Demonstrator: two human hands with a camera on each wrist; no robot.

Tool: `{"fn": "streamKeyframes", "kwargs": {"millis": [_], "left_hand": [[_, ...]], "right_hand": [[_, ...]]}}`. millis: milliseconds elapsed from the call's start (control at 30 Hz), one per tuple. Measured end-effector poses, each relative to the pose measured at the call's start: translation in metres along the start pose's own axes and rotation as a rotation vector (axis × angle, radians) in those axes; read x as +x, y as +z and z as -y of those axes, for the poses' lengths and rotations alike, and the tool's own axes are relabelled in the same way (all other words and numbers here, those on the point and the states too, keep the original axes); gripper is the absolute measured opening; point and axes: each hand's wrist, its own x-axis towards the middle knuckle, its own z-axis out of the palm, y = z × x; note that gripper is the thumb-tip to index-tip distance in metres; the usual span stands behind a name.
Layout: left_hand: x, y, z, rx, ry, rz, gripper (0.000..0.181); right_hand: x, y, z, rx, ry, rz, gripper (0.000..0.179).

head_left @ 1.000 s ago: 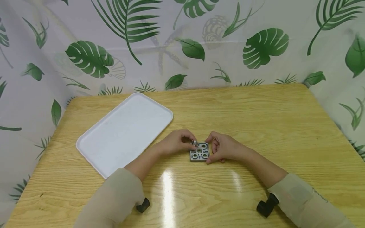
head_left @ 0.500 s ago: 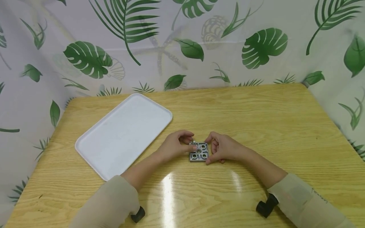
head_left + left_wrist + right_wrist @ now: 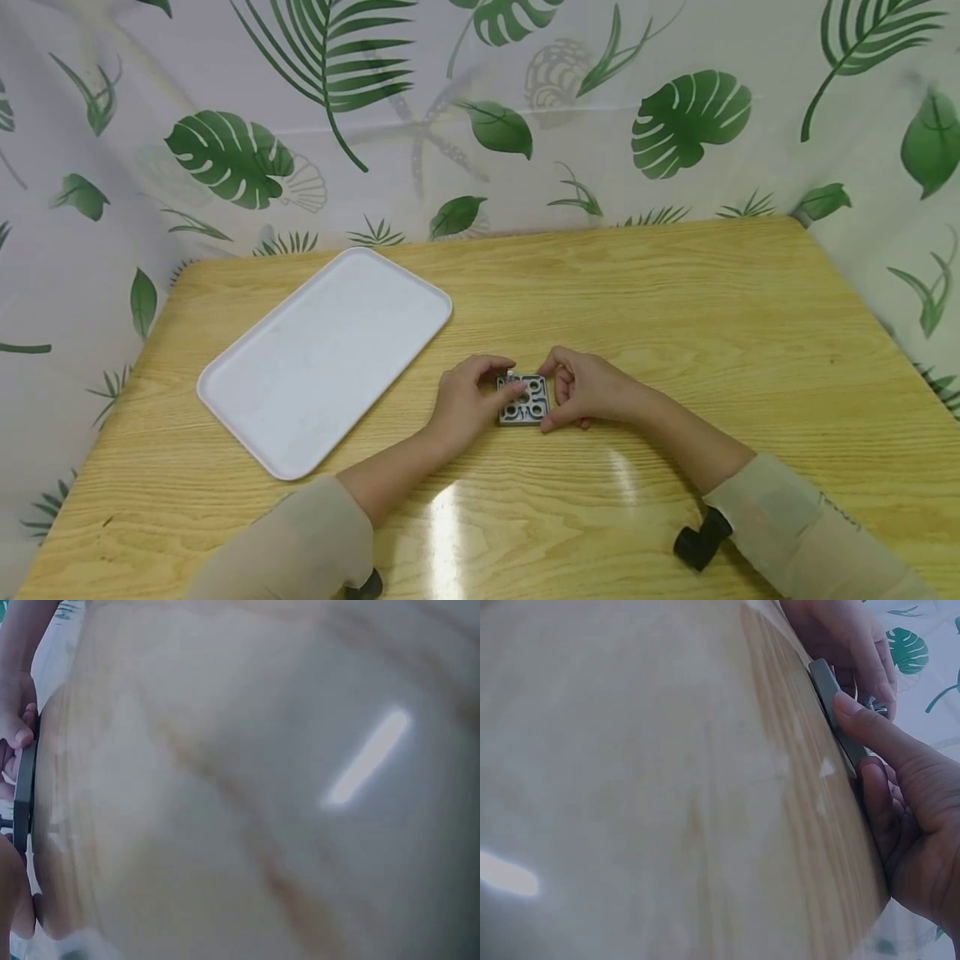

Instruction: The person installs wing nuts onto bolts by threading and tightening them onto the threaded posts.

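Observation:
A square grey metal plate (image 3: 537, 410) with several round holes and dark grooves lies at the middle of the table. My right hand (image 3: 594, 388) grips its right side, thumb at the near corner and index finger at the far one. Over the plate's far left corner, my left hand (image 3: 467, 402) curls thumb and index finger round a small shiny metal piece (image 3: 876, 706) like a screw. The left thumb overlaps the plate's face. In the left wrist view the plate (image 3: 25, 787) shows edge-on, with a thin stem standing out from it.
A white rectangular tray (image 3: 322, 358) lies slanted at the left on the wooden table (image 3: 675, 283). Leaf-printed cloth (image 3: 420, 133) hangs behind and along both sides. A black wrist mount (image 3: 701, 542) sits under the right sleeve.
My left hand has turned at the plate's far left corner, its thumb sliding farther across the plate and its forearm swinging slightly away from the tray. The right hand and plate stay nearly still.

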Motion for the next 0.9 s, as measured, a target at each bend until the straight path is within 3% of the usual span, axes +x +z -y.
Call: {"fn": "streamKeyframes", "kwargs": {"millis": [133, 300, 533, 633, 767, 900], "left_hand": [[0.007, -0.008, 0.004, -0.042, -0.026, 0.104, 0.033], [0.018, -0.021, 0.008, -0.073, -0.058, 0.303, 0.035], [0.048, -0.044, 0.011, -0.034, 0.06, 0.65, 0.03], [0.058, -0.049, 0.011, -0.013, 0.11, 0.764, 0.03], [0.064, -0.05, 0.011, -0.015, 0.141, 0.813, 0.03], [0.06, -0.049, 0.013, -0.061, 0.075, 0.76, 0.042]], "right_hand": [[0.0, 0.0, 0.001, -0.008, 0.007, -0.005, 0.069], [0.001, 0.0, 0.001, -0.017, 0.016, -0.008, 0.068], [0.001, -0.001, 0.003, -0.012, 0.027, -0.005, 0.068], [0.002, 0.0, 0.004, -0.016, 0.029, 0.0, 0.068], [0.002, 0.0, 0.003, -0.018, 0.026, 0.004, 0.068], [0.001, 0.0, 0.003, -0.008, 0.031, 0.0, 0.068]]}}
